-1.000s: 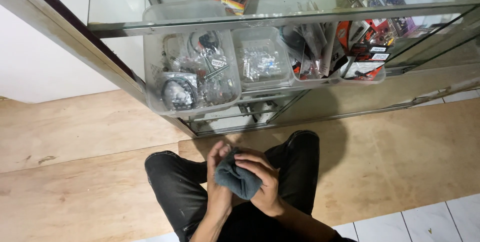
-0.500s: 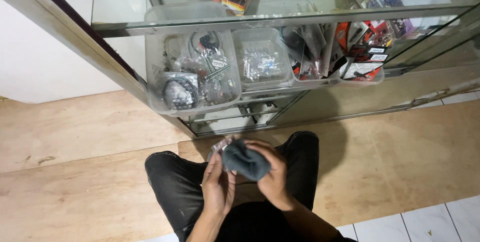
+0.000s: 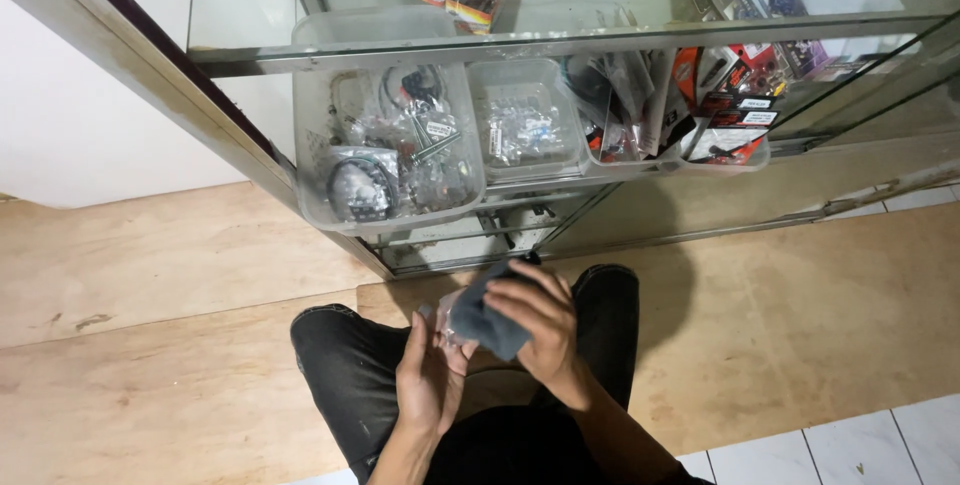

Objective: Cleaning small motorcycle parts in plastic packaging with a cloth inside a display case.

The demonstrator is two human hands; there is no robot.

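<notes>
The person crouched on the plywood floor (image 3: 180, 275) before a glass display cabinet (image 3: 560, 30). The right hand (image 3: 535, 320) had its fingers curled closed over a crumpled grey-blue cloth (image 3: 480, 320), pressing it against a small clear plastic packet (image 3: 447, 323) that the left hand (image 3: 428, 380) steadied from below, fingers half bent around its edge. Both things sat above the knees, just in front of the clear plastic tub of bagged small parts (image 3: 385, 155). The step looked like wiping the packet; the next stroke would call for a firm left-hand hold so the packet did not slip.
</notes>
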